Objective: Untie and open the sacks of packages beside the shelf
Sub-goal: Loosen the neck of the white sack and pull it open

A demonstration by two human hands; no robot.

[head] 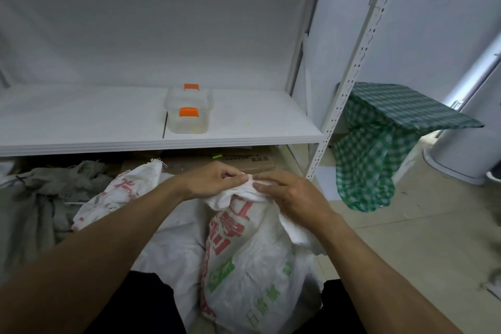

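grey sack (40, 198): far left, slumped on the floor below the shelf, crumpled; I can't tell whether its mouth is tied.
rear white sack (119, 192): red print, leaning just right of the grey one, frayed top corner pointing up toward the shelf edge.
shelf (108, 144): white board running across the view above the sacks.
clear box (189, 116): on the shelf, see-through plastic with two orange latches, near the front edge.
left hand (214, 180): grip narrow, fingertips curled and pinching the top of the neck from the left.
cardboard box (252, 163): under the shelf, directly behind both hands.
front sack (244, 266): white woven, red and green print, upright on the floor between my knees, in front of the shelf.
neck (244, 192): bunched closed at the sack top, held between both hands; the tie itself is hidden by fingers.
right hand (287, 195): grip narrow, thumb and fingers pinching the neck fabric from the right, fingertips touching the left hand's.
shelf post (349, 84): white perforated upright, right of the hands.
checked cloth (379, 149): green and white, draped over something beside the post, hanging toward the floor.
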